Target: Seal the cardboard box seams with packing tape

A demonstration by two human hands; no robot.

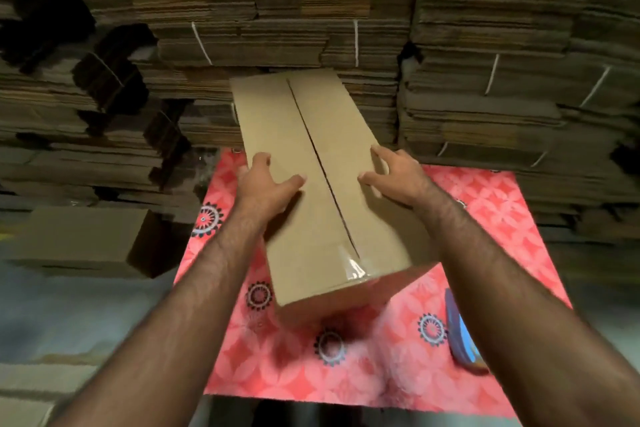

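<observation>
A long brown cardboard box (311, 184) is lying on a pink floral-patterned mat (485, 218) with its two top flaps folded shut, and the dark seam between them is running down the middle from the far end towards the person. A short strip of clear glossy packing tape (351, 262) is sitting over the near end of that seam and reaching the near top edge; the rest of the seam is showing bare.

The left hand (263, 184) is gripping the box's left top edge, thumb lying on the top flap and fingers curling over the side. The right hand (394, 173) is holding the right top edge the same way, thumb on the flap, fingers wrapping the edge.

A blue-rimmed roll of tape (462, 336) is standing on the mat to the right of the box, apart from it, partly hidden by the right forearm. A smaller closed cardboard box (79, 239) is sitting on the floor to the left. Tied stacks of flattened brown cardboard sheets (485, 80) are filling the background.
</observation>
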